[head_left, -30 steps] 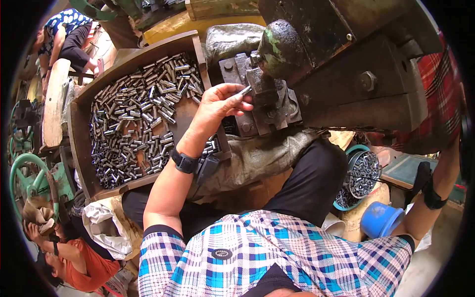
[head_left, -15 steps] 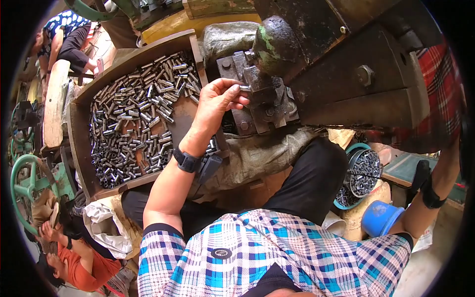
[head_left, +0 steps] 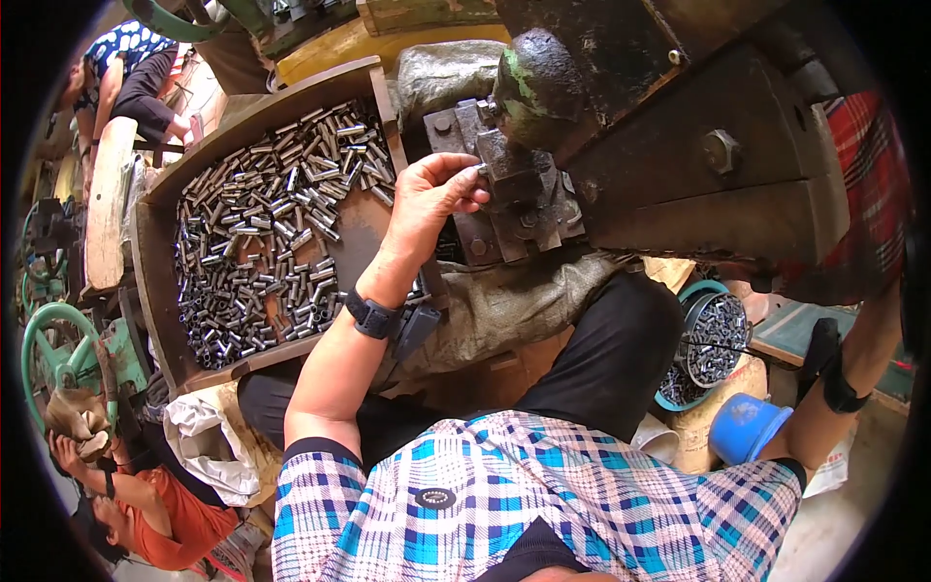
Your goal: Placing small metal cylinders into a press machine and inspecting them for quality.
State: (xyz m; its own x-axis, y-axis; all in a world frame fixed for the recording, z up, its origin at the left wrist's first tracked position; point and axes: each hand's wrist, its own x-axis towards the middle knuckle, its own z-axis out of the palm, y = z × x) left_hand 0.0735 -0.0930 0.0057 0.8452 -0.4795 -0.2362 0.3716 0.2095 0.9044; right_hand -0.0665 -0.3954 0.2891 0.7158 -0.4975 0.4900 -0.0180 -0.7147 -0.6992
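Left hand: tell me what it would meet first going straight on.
The left hand would probably meet the dark metal block first; depth is unclear, and its pinched metal piece may already touch.

Plaid shirt (head_left: 601, 485) in blue, navy and white, with dark oval badge (head_left: 435, 498); black wristbands (head_left: 370, 316) beyond its dark-trimmed sleeves (head_left: 315, 485); black trousers (head_left: 611, 339) past its hem.
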